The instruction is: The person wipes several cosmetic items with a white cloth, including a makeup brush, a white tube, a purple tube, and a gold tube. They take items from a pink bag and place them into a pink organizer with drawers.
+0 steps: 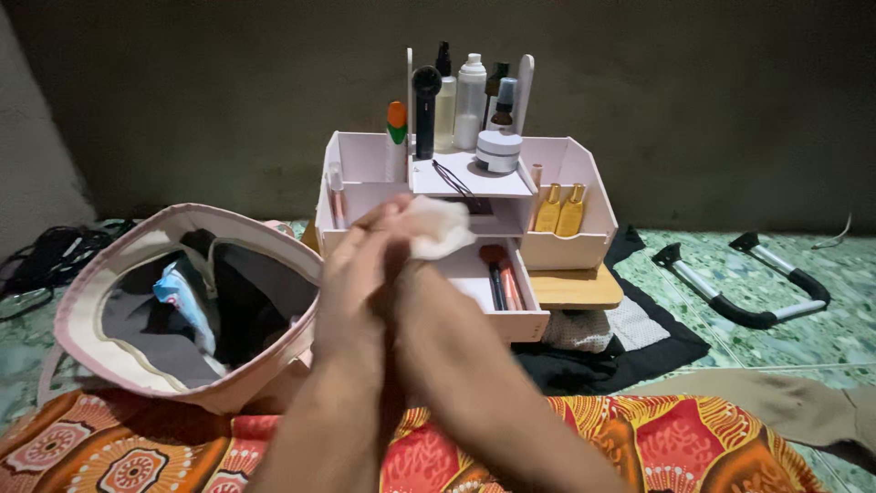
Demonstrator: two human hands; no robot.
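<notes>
Orange-and-red patterned batik cloth (119,456) is closest to the lens, spread across the person's lap. Left to right from there: pink-rimmed fabric bag (82,301) sits open on the floor, dark clothing and a light blue packet inside. Left hand (351,288) and right hand (415,274) are pressed together mid-frame, fingers curled shut around a white crumpled tissue (438,226) that sticks out at the top right of the clasp. Tissue is held just in front of the white plastic cosmetic organiser (570,242), above its open drawer (520,319) holding brushes. Bottles and a white jar (498,151) stand on top; two gold tubes (559,210) in the right bin. Organiser rests on a wooden board (575,288). Black-and-silver push-up bars (744,288) lie well apart on the green tiled floor, far right. My take: rubbing works best with palms flat and tissue kept between them, clear of the drawer.
</notes>
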